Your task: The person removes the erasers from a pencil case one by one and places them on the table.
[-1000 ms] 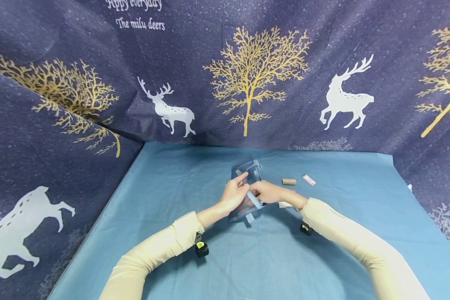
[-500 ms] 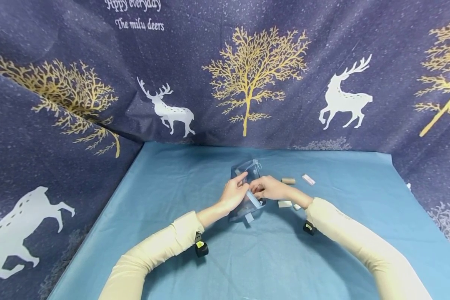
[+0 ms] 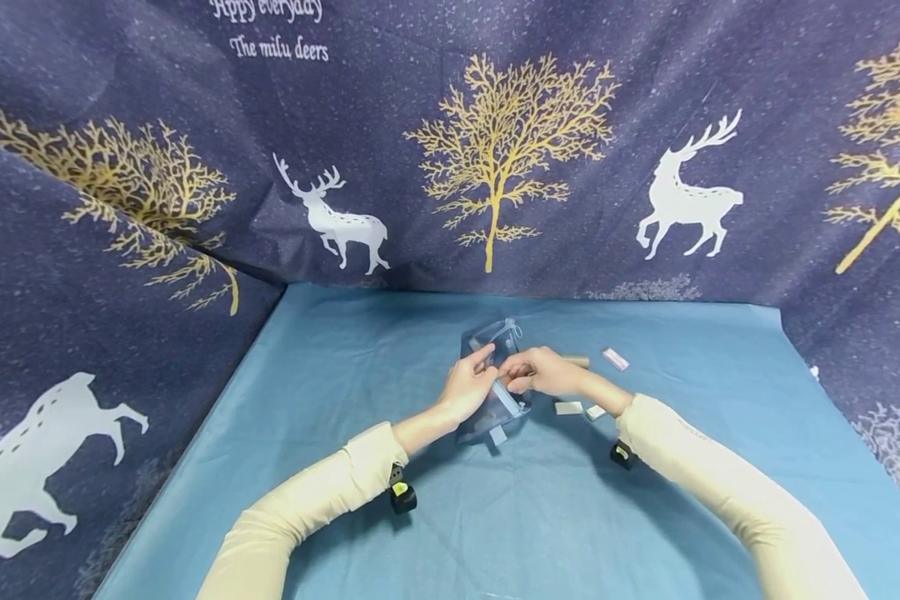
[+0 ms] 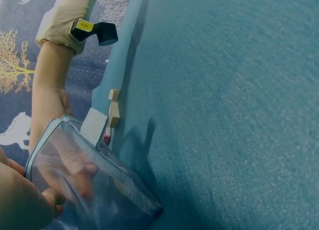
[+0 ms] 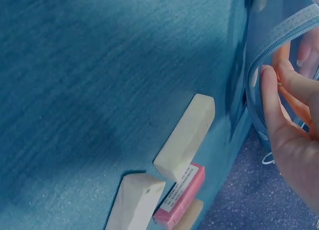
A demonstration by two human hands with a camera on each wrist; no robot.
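Shifted since the earlier frames: the right hand (image 3: 543, 371) is sitting slightly farther out of the mesh pouch (image 4: 112, 197), and two white blocks (image 5: 187, 135) are showing more fully near its wrist.

Backdrop (image 3: 390, 108), dark blue cloth: hanging behind and at left, displaying gold trees, white deer and white lettering.
Bench (image 3: 487, 525), blue cloth cover: spreading out below the backdrop.
Sleeves (image 3: 330, 483), cream: covering both arms.
Mesh pouch, blue, zipped rim gaping: resting between the hands, toward the backdrop.
Left hand (image 3: 468, 387): fingers are gripping the pouch.
Right hand: fingers are bending at the open mouth; whether they are pinching anything, cannot tell.
White blocks: lying right of the pouch.
Pink box (image 5: 182, 195), white label: lying just beside them.
Tan cylinder (image 3: 579, 362): lying farther back, the right hand partly hiding it.
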